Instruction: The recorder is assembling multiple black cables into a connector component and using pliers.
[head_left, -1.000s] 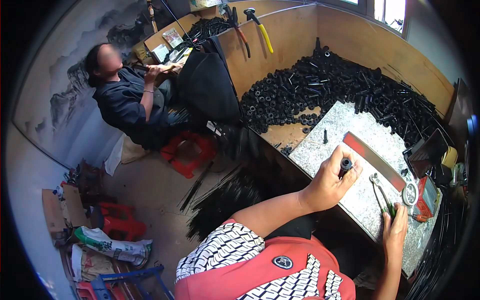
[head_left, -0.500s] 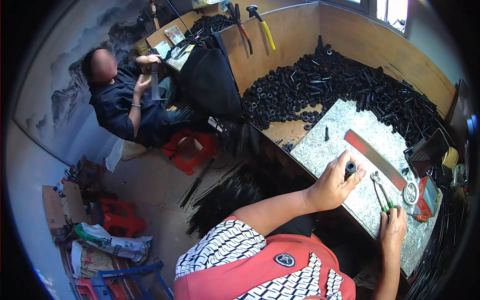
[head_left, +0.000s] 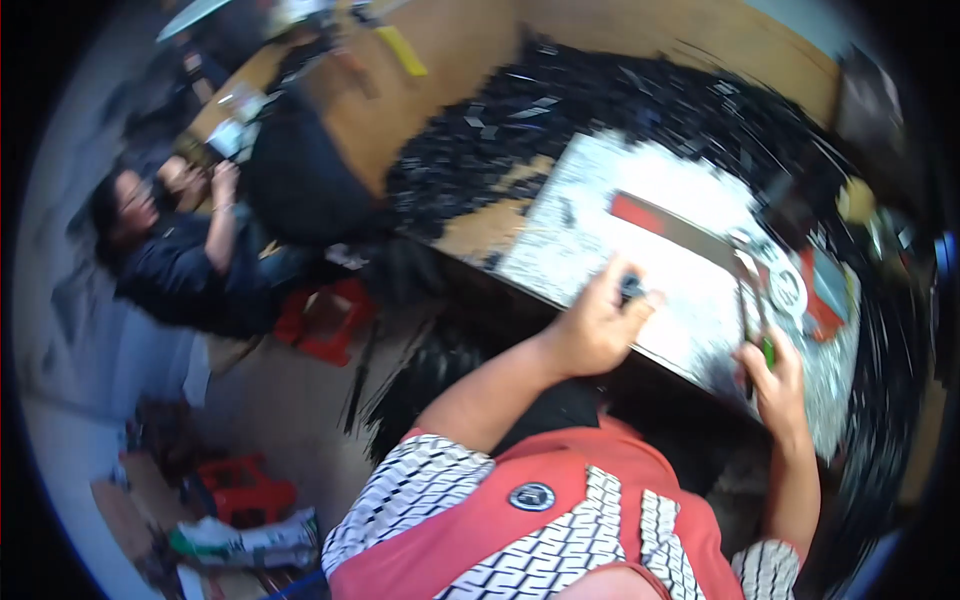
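My left hand (head_left: 598, 322) is closed around a small black cylindrical part (head_left: 630, 288), whose round end shows between thumb and fingers. Closed on the handles of a pair of green-handled pliers (head_left: 752, 285), my right hand (head_left: 778, 385) is at the right side of the speckled pale worktop (head_left: 560, 215). The metal jaws of the pliers point away from me. Beyond both hands lies a long flat bar (head_left: 680, 230), red at its left end. The picture is smeared by motion, so fine detail is lost.
A heap of black parts (head_left: 620, 90) fills the bench behind the worktop. A round white dish (head_left: 787, 290) and a red box (head_left: 825, 310) stand at the right. Another person (head_left: 190, 255) sits at the left near a red stool (head_left: 325, 320). Black rods (head_left: 420, 385) lie below the bench.
The view has turned, shifting the bench leftward and up. My right hand now wraps the pliers' handles more fully. My left hand still holds the black part.
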